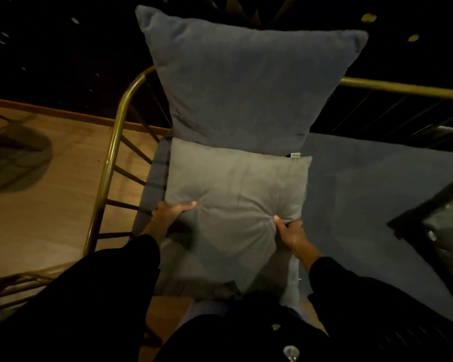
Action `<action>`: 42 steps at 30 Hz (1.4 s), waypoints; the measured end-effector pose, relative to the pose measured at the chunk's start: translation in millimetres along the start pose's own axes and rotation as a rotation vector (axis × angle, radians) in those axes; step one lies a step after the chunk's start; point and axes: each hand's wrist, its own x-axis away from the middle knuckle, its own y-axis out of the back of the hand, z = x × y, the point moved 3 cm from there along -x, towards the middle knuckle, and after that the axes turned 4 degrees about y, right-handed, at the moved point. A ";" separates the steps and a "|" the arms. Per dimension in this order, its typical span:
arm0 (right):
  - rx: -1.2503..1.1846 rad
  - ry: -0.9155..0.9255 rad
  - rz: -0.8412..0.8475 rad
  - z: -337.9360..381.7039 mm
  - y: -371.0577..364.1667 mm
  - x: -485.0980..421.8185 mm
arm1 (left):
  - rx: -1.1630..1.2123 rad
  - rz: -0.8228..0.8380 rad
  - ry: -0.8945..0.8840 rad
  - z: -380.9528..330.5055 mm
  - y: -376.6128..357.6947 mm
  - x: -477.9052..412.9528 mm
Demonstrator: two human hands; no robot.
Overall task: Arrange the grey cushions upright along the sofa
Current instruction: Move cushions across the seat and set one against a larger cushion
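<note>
In the head view, the left hand [171,210] and right hand [289,232] each held a closed grip on the small grey cushion [236,199], setting it on the sofa [364,184] against the large cushion [246,84] standing upright by the brass rail [110,158]. Next, probably tilt it upright and release.

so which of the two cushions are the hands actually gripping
The smaller, paler grey cushion in front. The left hand and right hand pinch its near edge. The larger, bluish cushion stands untouched behind it.
</note>
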 end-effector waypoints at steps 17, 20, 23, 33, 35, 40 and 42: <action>0.528 0.355 -0.024 80.8 -83.5 66.7 | -0.614 0.038 -0.277 -29.5 -39.9 49.3; 0.628 0.292 0.117 80.8 -97.3 50.4 | -0.864 0.145 -0.277 -36.9 -65.2 60.6; 0.667 0.295 0.270 83.5 -86.4 25.7 | -0.966 0.209 -0.264 -44.3 -66.3 44.0; 0.509 0.286 0.321 63.8 7.8 55.9 | -0.855 -0.084 -0.489 -66.1 -97.9 114.2; 0.515 0.228 0.305 53.1 34.2 60.2 | -0.909 -0.024 -0.541 -69.1 -125.5 133.6; 0.480 0.166 0.114 23.7 140.3 46.2 | -0.937 0.235 -0.615 -103.5 -226.9 176.3; 0.427 0.153 0.015 10.2 197.2 36.7 | -0.928 0.253 -0.679 -120.5 -278.9 197.3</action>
